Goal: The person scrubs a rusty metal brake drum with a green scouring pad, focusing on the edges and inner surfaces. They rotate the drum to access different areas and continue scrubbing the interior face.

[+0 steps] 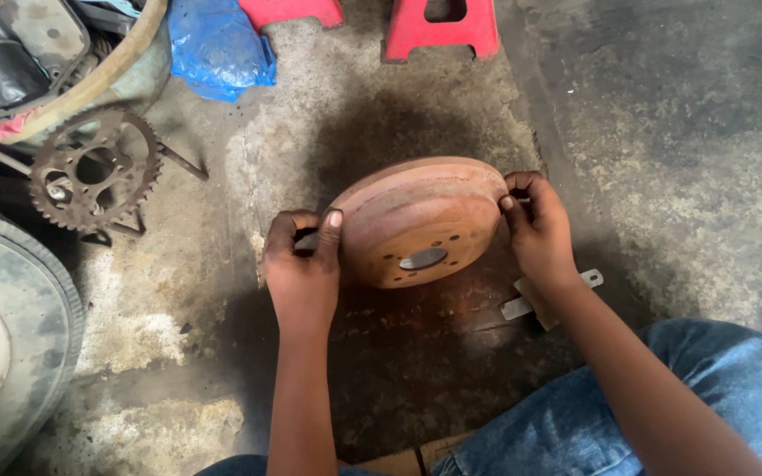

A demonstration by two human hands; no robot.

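Nearest the camera, denim-covered knees (716,388) are seen at the bottom edge, with both forearms reaching forward over the stained concrete floor (646,132). The left hand (303,264) is closed on the left edge of a rusty brake disc (416,220), thumb pressed against its face and fingers curled behind the rim. The right hand (535,225) is wrapped around the opposite edge in the same way. The disc is held tilted on edge, its lower rim apparently close to or resting on the floor, the centre bore and bolt holes turned toward the camera.

The step in hand is judged to be handling or inspecting the disc with both hands; any turning or lifting would call for an even grip on both edges, since the part looks heavy.

A flat metal bracket (522,304) lies just behind the right wrist. Farther left, a wheel (6,335) and a rusty sprocket (94,167) are seen; beyond, a blue plastic bag (218,44) and red stands (441,31).
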